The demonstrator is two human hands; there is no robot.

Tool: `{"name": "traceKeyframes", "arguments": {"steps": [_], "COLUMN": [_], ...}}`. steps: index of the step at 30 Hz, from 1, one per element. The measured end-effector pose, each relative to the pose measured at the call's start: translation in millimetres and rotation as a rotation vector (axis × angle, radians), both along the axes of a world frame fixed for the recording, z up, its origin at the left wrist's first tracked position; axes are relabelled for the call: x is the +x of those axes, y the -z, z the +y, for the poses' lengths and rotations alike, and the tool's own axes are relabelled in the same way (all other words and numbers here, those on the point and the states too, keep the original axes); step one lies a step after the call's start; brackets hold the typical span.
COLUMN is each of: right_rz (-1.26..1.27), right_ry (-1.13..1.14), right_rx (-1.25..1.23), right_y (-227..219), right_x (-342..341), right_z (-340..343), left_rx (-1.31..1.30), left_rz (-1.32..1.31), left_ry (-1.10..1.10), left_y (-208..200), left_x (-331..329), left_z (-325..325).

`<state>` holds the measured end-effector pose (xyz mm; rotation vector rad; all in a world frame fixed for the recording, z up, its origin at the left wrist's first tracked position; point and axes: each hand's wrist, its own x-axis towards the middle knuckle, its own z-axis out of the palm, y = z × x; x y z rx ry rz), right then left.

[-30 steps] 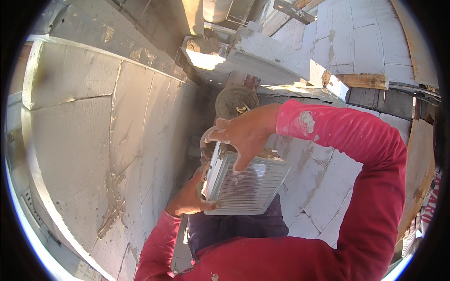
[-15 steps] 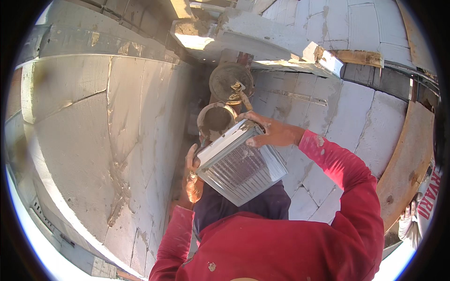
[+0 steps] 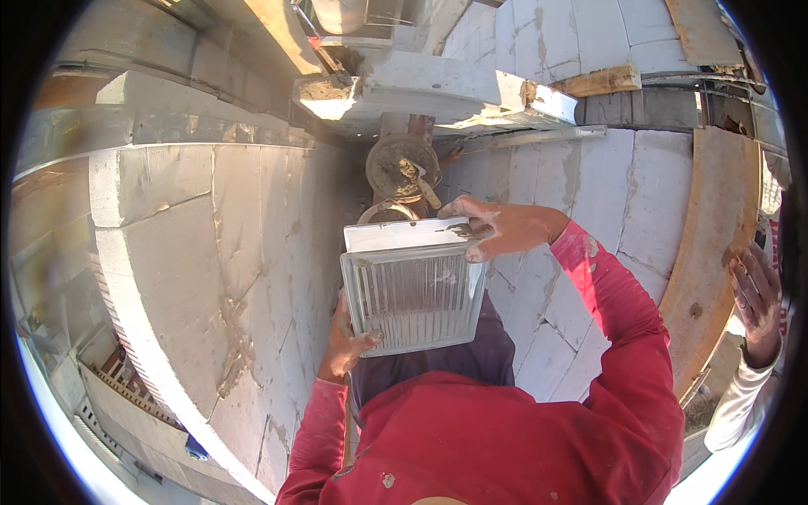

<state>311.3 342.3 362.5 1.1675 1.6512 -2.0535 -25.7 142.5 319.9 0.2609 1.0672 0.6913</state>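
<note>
A square glass block with vertical ribs is held up in front of my body, its white edge uppermost. My left hand grips its lower left side, with the thumb on the ribbed face and the other fingers mostly hidden behind. At the top right corner, my right hand holds the block between thumb and fingers. Dark smears of what looks like mortar mark the edge near that hand. Just beyond the block shows the rim of a bucket, mostly covered by it.
Farther off, a round bucket holds mortar and a trowel. Pale block walls rise on the left and right. A wooden board stands at the right, where another person's hand touches it.
The glass block has turned more upright, its ribbed face now toward me. My left hand has shifted to its lower left side. Another person's hand has come up to the board.
</note>
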Motion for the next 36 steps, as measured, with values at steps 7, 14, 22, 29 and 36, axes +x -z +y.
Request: {"name": "traceKeyframes", "arguments": {"steps": [7, 14, 22, 29, 36], "right_rz": [0.056, 0.138, 0.019, -0.166, -0.198], "right_ry": [-0.259, -0.124, 0.069, 0.266, 0.332], "right_rx": [0.043, 0.231, 0.385, 0.486, 0.545], "right_y": [-12.0, -14.6, -34.3, -45.2, -39.3], "right_x": [-43.5, -34.3, -14.4, -17.3, -39.0], "right_z": [-5.8, -25.6, -23.4, -20.5, -17.0], "left_rx": [0.131, 0.187, 0.317, 0.156, -0.088], "left_rz": [0.033, 0.008, 0.032, -0.123, -0.126], "left_ry": [0.161, 0.259, 0.372, -0.316, -0.616], "left_y": [-13.5, -8.6, 4.8, 32.2, 67.3], "left_x": [4.8, -4.6, 9.1, 50.8, 95.1], "left_z": [14.5, 37.0, 98.6, 77.8, 51.2]}}
